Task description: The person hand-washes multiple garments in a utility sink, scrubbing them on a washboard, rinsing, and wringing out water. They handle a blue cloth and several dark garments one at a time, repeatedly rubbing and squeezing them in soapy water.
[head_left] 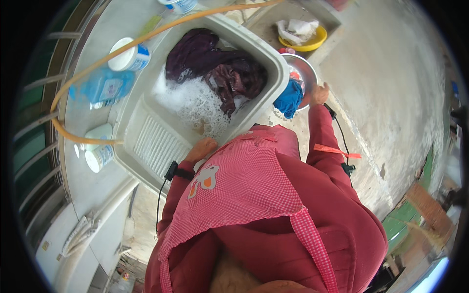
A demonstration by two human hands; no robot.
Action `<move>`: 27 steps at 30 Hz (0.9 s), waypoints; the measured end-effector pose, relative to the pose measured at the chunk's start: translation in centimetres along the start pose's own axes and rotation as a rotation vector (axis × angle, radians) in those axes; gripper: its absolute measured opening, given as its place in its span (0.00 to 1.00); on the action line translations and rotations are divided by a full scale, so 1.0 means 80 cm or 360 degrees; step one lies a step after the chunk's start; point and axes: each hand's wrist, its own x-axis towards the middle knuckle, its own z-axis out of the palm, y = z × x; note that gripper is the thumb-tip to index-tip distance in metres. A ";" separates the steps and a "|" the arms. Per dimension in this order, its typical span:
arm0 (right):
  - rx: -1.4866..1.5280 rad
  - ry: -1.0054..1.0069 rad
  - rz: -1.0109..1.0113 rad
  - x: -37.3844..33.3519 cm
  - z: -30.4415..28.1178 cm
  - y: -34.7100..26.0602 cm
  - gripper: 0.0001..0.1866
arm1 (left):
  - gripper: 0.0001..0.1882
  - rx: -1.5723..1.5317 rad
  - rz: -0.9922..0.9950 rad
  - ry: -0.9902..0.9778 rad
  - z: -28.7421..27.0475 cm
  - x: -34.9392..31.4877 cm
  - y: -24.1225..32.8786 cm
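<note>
Right fingers (314,91) gripping metal basin (308,78), left fingers (210,142) at sink (277,63), grip unclear, blue-labelled tub (133,59)

I wear a deep-red long-sleeved top (332,210), an orange-red ribbon (337,150), a pink-checked cloth apron (244,190) with a pale, perhaps rabbit-shaped patch (209,178) near its left edge, and black wrist devices (171,171) with thin cables (159,202).

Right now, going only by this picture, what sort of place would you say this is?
Probably a household laundry area: a deep grey sink has a ribbed washboard section, dark wet cloth lies in it among white suds, and a metal basin beside it holds blue cloth.
</note>
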 end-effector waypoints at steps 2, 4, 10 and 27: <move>0.0452 -0.0113 -0.0293 -0.008 0.010 -0.076 0.33 | 0.22 -0.0076 -0.0047 0.0031 -0.002 0.000 -0.004; 0.0792 -0.0544 -0.0344 -0.014 0.011 -0.158 0.30 | 0.22 -0.0078 -0.0074 0.0106 -0.007 -0.002 -0.004; 0.0246 -0.2060 -0.0884 -0.103 0.115 -0.290 0.31 | 0.21 -0.0336 -0.0112 0.0487 -0.027 -0.018 0.018; -0.0118 -0.2396 -0.1388 -0.307 0.110 -0.443 0.11 | 0.50 -0.0602 0.0207 0.1248 -0.059 -0.075 0.049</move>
